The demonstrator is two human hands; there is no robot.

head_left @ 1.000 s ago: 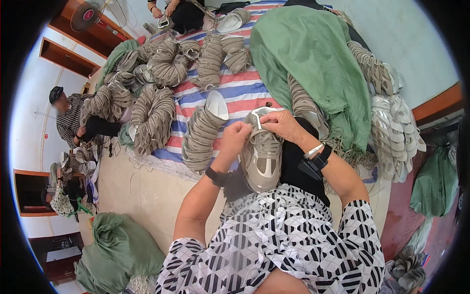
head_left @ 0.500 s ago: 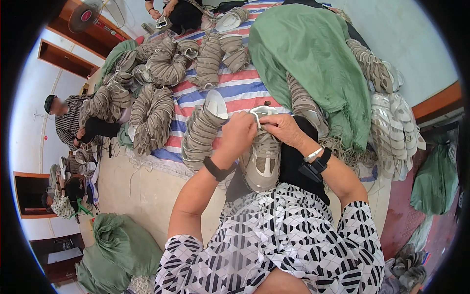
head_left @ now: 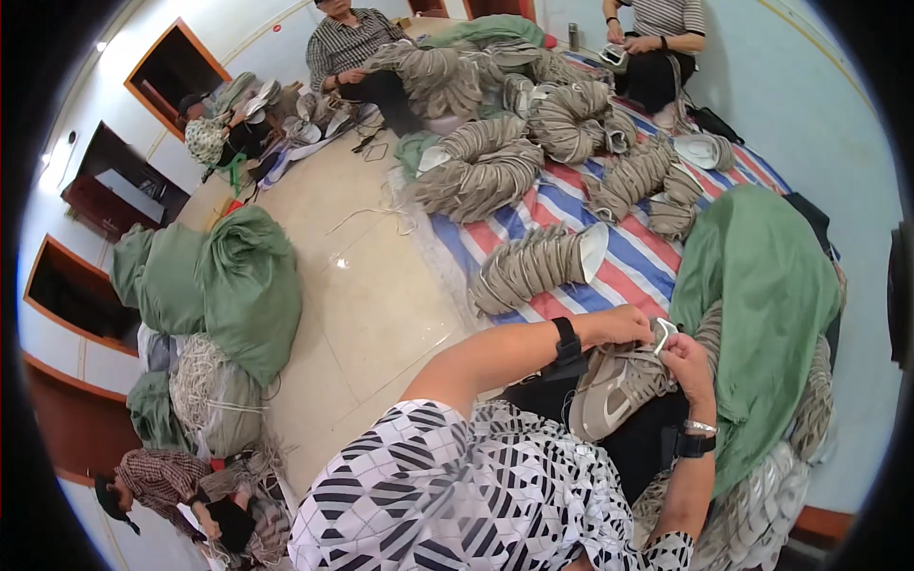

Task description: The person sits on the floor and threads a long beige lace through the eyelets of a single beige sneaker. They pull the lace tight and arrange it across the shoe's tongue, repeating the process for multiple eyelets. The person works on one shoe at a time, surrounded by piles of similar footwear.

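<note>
A beige and brown shoe upper (head_left: 619, 385) with laces across its front rests on my dark-trousered lap, toe toward me. My left hand (head_left: 624, 326) is closed at the collar on one side, its fingertips pinching the edge. From the other side my right hand (head_left: 689, 369) pinches the white-edged tongue or collar (head_left: 664, 331). Whether a lace end lies between the fingers is too small to tell. Dark bands circle both wrists, with a bracelet on the right one as well. A curved stack of nested shoe uppers (head_left: 538, 271) lies just beyond my left forearm.
More stacked uppers (head_left: 486, 167) cover the striped sheet (head_left: 619, 271) ahead. A green cloth (head_left: 762, 314) drapes over stacks at my right. Bulging green sacks (head_left: 243, 285) stand on the tiled floor to the left. Several other people sit around with uppers, one of them (head_left: 657, 48) far right.
The view has swung left, so the scene now sits farther right and the sacks and another seated person show more. Both hands remain at the shoe's collar.
</note>
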